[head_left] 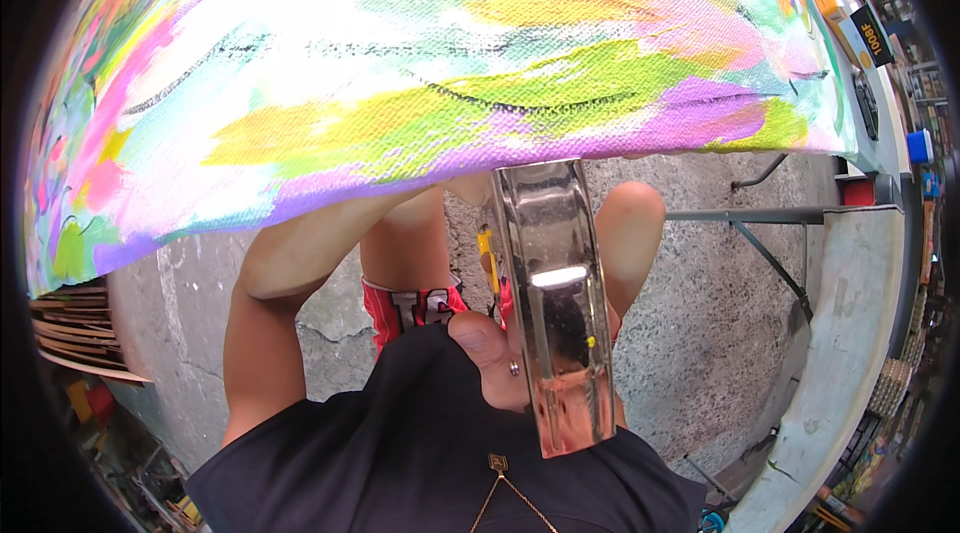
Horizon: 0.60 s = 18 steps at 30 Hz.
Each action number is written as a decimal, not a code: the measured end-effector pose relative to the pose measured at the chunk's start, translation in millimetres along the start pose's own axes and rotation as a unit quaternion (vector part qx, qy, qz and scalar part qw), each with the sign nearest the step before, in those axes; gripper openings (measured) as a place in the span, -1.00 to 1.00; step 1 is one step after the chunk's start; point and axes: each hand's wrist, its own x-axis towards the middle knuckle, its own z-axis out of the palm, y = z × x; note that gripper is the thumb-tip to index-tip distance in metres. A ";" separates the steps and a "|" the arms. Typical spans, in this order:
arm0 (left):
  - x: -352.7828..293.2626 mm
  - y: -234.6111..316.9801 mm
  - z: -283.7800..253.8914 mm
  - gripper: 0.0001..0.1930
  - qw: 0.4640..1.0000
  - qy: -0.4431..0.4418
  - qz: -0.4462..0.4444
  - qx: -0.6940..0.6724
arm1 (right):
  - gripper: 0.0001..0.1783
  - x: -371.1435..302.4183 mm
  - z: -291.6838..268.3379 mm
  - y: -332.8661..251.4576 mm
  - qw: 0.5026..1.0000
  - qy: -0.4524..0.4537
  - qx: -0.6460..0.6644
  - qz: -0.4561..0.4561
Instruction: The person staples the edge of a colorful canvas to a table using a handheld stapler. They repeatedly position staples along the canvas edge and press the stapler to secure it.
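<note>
A canvas (430, 63) painted in bright pink, green, orange and purple strokes spans the upper part of the view. My left forearm bends up under its lower edge; only a bit of my left hand (470, 190) shows there, its fingers hidden by the canvas. Below that edge my right hand (490, 358) is closed on a long chrome tool that looks like a staple gun (560, 323), the thumb lying along its left side. The tool's upper end meets the canvas edge. A small yellow piece (487, 243) shows just left of the tool, its kind unclear.
Beneath me is a rough concrete floor (720, 333), with my knees close under the canvas. A grey metal frame (745, 216) and a pale curved board (830, 353) stand right. An orange-and-black box (868, 36) lies far right. Stacked thin brown sheets (80, 333) sit at left.
</note>
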 end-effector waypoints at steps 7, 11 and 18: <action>-2.1 -3.7 -0.7 -0.65 1.000 -0.011 0.005 -0.008 | -0.58 7.9 -2.7 1.3 1.000 0.006 0.015 -0.016; -3.2 -6.7 -0.4 -0.64 1.000 -0.014 0.010 -0.018 | -0.57 -7.9 21.5 16.6 0.997 0.064 0.000 -0.034; -1.3 -4.7 -4.1 -0.64 1.000 -0.021 0.007 -0.015 | -0.59 -4.4 22.0 12.9 0.993 0.099 -0.038 -0.054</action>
